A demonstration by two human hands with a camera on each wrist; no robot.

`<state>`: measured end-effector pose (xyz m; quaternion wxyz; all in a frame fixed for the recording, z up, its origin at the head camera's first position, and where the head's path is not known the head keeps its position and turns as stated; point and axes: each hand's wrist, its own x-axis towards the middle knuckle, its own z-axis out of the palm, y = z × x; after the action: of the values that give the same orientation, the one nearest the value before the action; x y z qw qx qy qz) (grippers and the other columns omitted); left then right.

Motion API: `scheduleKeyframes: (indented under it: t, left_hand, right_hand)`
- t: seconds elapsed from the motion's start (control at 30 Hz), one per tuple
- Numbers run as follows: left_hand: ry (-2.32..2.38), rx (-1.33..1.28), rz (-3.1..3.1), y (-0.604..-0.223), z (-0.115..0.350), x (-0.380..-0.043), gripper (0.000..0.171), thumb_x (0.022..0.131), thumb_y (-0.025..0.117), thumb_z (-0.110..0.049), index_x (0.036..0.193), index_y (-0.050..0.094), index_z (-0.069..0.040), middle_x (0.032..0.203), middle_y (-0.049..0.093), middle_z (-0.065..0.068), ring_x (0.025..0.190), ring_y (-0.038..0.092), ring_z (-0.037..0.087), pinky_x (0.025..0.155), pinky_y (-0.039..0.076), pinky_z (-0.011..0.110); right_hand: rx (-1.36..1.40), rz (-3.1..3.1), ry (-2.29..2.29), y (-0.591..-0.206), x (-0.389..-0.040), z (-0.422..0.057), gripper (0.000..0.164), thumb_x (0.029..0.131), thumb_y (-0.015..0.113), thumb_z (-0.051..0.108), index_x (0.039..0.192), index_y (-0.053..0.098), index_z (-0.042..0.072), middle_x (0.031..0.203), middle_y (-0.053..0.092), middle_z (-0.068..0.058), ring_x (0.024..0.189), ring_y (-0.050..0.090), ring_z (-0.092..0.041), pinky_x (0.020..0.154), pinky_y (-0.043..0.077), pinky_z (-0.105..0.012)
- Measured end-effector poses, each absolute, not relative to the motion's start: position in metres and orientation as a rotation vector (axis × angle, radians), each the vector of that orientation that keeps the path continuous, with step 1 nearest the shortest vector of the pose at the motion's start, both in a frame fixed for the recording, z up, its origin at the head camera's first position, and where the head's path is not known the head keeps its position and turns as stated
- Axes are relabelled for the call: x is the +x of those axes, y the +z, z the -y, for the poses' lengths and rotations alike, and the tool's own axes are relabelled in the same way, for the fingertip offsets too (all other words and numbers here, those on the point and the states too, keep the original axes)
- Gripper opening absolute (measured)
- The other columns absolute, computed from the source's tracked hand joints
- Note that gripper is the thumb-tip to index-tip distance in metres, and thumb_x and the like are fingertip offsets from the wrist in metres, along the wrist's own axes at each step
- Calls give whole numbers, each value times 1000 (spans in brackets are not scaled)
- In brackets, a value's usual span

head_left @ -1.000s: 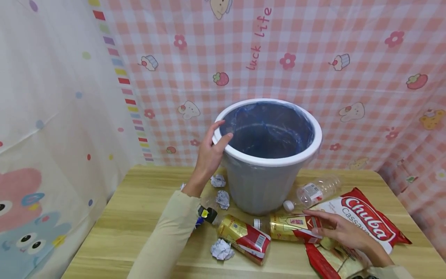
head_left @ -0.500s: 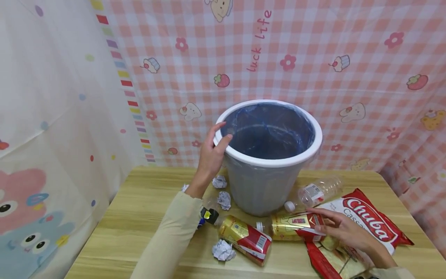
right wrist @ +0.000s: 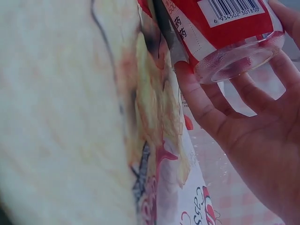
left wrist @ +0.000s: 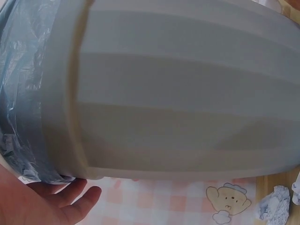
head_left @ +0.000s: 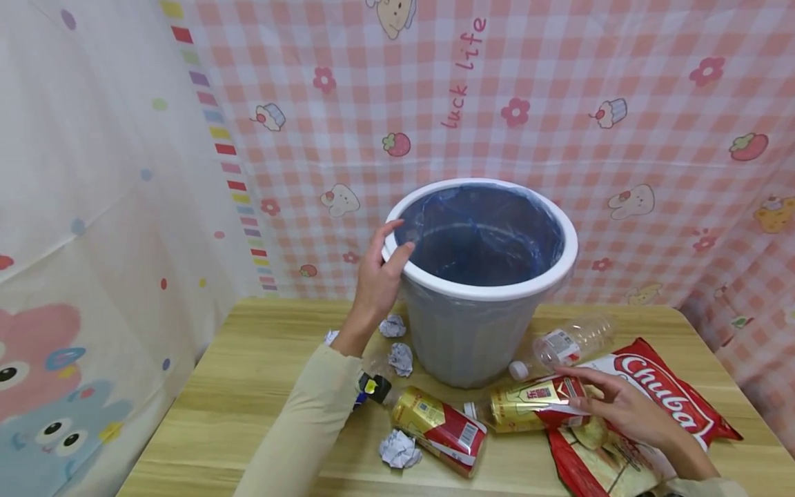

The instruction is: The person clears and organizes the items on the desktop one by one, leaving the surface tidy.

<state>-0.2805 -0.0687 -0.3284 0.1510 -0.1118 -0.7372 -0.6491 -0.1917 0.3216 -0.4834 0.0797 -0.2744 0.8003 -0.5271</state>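
Left hand: one, gripping the rim of an upright bin, thumb on the inner side. Right hand: one, thumb and fingers gripping the base end of a gold-and-red bottle, which lies on its side to that hand's left, capped end pointing away from your palm. Handling note: your hold sits far back, so the neck would probably droop in a lift; better to reach farther along the label, squeeze lightly, as the plastic likely gives, and raise it clear of the second gold-and-red bottle, near its white cap. A steady left hand should guard the bin against tipping. Stock on your tabletop: bin, one, with blue liner; gold-and-red bottles, two; clear bottle, one, beyond your right hand; snack bag, one, beneath and beside your right hand; crumpled paper balls, four visible: three nearer you than your left hand, one partly hidden behind your left wrist. By your left cuff: black item, one, identity unclear.
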Motion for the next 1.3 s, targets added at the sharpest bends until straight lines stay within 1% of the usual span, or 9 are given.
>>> scheduleKeyframes:
  t: [0.17, 0.3, 0.53, 0.63, 0.77, 0.87, 0.97, 1.07, 1.3]
  left_hand:
    - [-1829, -302, 2139, -328, 68, -280, 47, 96, 56, -30, 141, 51, -18, 151, 44, 6, 126, 51, 21, 108, 41, 41]
    - [-1810, -301, 2149, -327, 67, -281, 48, 96, 55, -31, 141, 51, -18, 151, 44, 6, 127, 50, 20, 109, 41, 40]
    - [-1820, -310, 2139, -327, 67, -283, 47, 96, 55, -30, 141, 51, -18, 150, 45, 7, 127, 51, 21, 108, 41, 40]
    - [-1822, -313, 2138, -327, 67, -284, 47, 96, 55, -30, 141, 50, -18, 150, 44, 7, 127, 51, 22, 108, 42, 40]
    - [-1827, -315, 2131, -326, 68, -284, 47, 96, 55, -30, 141, 51, -18, 150, 44, 7, 127, 51, 22, 108, 42, 41]
    - [-1828, -314, 2132, -325, 69, -283, 46, 97, 55, -30, 141, 50, -19, 151, 43, 6, 128, 50, 22, 108, 41, 42]
    - [-1829, -312, 2141, -326, 69, -283, 44, 98, 54, -28, 141, 50, -19, 151, 42, 5, 129, 49, 22, 109, 41, 42]
    - [-1833, -304, 2144, -327, 68, -283, 44, 98, 54, -26, 141, 50, -18, 151, 42, 5, 129, 49, 22, 109, 41, 42]
    - [-1853, -312, 2105, -331, 67, -282, 45, 96, 56, -25, 140, 52, -16, 147, 47, 10, 121, 55, 24, 103, 45, 40]
  right_hand:
    - [-780, -2465, -1536, -479, -191, -324, 44, 98, 56, 3, 142, 49, 0, 139, 52, 21, 121, 49, 8, 89, 48, -18]
    - [-739, -2540, -1496, -471, -191, -327, 44, 98, 57, 6, 142, 51, 4, 138, 51, 25, 124, 41, 14, 90, 45, -15]
    - [-752, -2662, -1415, -453, -188, -334, 45, 98, 58, 5, 142, 51, 7, 139, 55, 17, 124, 45, 12, 89, 46, -16]
    - [-747, -2589, -1495, -447, -186, -336, 47, 98, 56, 2, 144, 48, 4, 138, 53, 21, 117, 54, 6, 83, 52, -21]
    - [-777, -2460, -1605, -441, -186, -338, 48, 98, 50, -5, 146, 42, -2, 136, 52, 23, 99, 66, -7, 73, 58, -32]
    - [-766, -2472, -1594, -437, -186, -339, 49, 99, 50, -5, 147, 42, -1, 135, 52, 22, 102, 64, -6, 76, 57, -29]
    - [-718, -2556, -1532, -435, -184, -341, 48, 99, 52, -1, 146, 44, 3, 136, 51, 24, 115, 53, 5, 83, 51, -20]
    - [-726, -2588, -1514, -434, -182, -342, 47, 99, 51, -1, 146, 44, 2, 140, 50, 23, 123, 45, 11, 87, 47, -16]
    - [-803, -2564, -1583, -432, -180, -344, 48, 97, 48, -8, 145, 44, -3, 141, 52, 20, 126, 45, 10, 89, 45, -13]
